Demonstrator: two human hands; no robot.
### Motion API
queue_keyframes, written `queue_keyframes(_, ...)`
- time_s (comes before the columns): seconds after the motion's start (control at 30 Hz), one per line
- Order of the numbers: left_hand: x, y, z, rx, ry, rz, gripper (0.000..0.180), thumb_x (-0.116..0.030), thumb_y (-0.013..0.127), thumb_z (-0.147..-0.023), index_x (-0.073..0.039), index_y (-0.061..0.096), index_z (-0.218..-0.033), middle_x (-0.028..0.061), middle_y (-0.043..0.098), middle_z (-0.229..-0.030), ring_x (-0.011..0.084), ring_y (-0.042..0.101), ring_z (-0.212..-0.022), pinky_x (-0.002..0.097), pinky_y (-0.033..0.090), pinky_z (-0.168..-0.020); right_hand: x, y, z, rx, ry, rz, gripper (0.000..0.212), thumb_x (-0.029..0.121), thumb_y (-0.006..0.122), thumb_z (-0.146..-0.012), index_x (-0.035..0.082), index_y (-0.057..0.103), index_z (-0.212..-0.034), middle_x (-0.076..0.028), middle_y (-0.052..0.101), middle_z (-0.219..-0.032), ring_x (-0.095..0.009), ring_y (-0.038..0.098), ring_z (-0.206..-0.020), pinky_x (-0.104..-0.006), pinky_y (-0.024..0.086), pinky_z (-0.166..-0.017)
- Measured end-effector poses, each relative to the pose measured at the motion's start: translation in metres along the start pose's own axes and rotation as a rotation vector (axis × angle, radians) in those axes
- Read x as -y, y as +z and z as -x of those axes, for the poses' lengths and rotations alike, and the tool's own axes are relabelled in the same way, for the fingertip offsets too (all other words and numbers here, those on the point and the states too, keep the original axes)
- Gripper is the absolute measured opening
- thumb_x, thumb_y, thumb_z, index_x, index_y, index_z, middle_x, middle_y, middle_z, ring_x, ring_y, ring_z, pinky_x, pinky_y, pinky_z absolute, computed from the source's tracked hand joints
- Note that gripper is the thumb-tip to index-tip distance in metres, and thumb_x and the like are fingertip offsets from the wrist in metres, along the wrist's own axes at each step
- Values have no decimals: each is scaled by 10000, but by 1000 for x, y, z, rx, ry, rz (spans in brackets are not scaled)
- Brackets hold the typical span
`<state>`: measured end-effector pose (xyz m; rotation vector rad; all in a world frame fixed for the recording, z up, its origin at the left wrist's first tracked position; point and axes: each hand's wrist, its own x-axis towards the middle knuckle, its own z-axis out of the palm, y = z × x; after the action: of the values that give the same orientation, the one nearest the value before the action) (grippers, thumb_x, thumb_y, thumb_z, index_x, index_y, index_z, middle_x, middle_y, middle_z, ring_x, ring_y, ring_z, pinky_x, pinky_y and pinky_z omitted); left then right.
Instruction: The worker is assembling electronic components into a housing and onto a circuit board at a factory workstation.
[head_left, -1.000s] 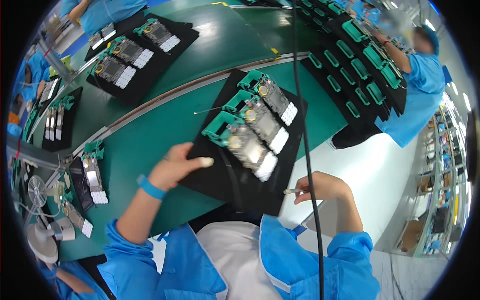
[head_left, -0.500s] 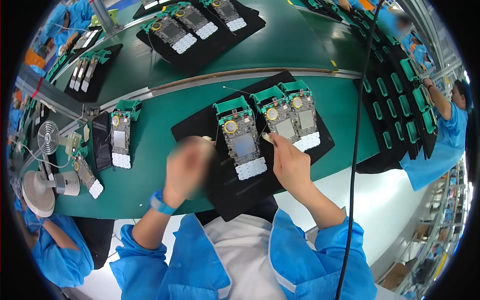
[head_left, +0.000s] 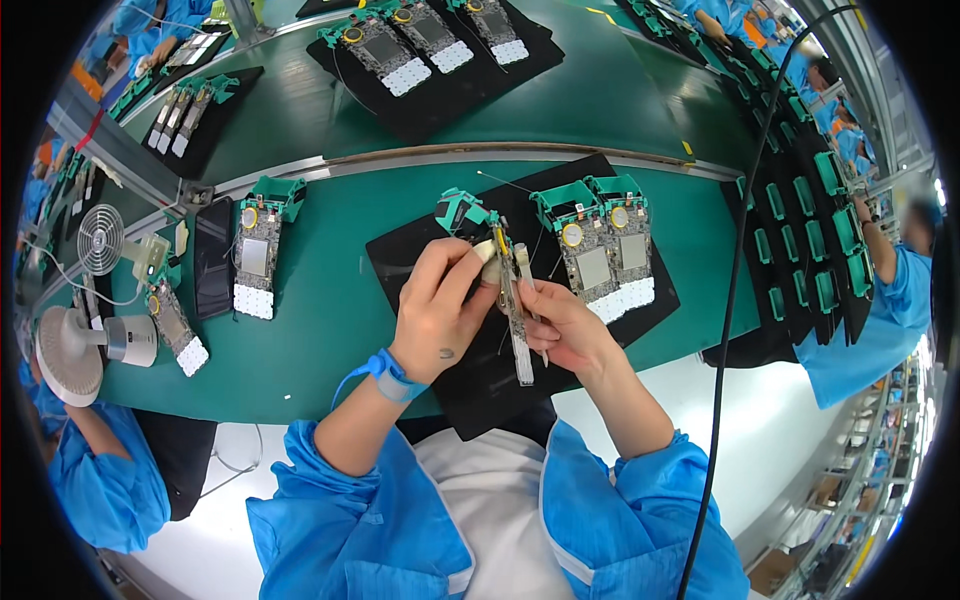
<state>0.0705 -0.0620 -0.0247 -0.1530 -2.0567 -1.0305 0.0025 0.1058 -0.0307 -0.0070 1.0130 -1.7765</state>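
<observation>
Over the black mat (head_left: 470, 405), a circuit board (head_left: 518, 340) with a green plastic frame is tilted up on edge, its face turned sideways. My left hand (head_left: 435, 310) grips its upper left side, a pale finger cover on one fingertip. From the other side my right hand (head_left: 570, 330) holds the board, fingers curled; a pale cover shows at its upper fingertip. Below that hand pokes a thin pointed piece (head_left: 545, 358), whose kind I cannot make out. Two more boards (head_left: 592, 265) (head_left: 632, 250) lie face up on the mat, right of the held one.
At the left lie a single board (head_left: 255, 260), a dark flat panel (head_left: 214, 262) and a smaller board (head_left: 178, 335) beside a white fan (head_left: 72, 355). More boards (head_left: 385, 50) rest beyond the metal rail. A black cable (head_left: 722, 300) hangs at right, before racks of green frames (head_left: 800, 240).
The board that lay flat on the mat is now raised on edge between both hands. My left hand has moved right and up to it; my right hand has closed on its other side.
</observation>
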Motion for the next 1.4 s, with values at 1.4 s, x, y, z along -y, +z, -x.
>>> queue_keyframes(1.4,16,-24,-27,644,-125,39,226,35,713,-646,64,596,-837,124,434,-1019,288,455,-975,348,464,-781,-9,10,12,-462,-829,1345,249,22,520,-932,45,562,-1177,-88,489,-981,-139,504,-640,-264,438,-561)
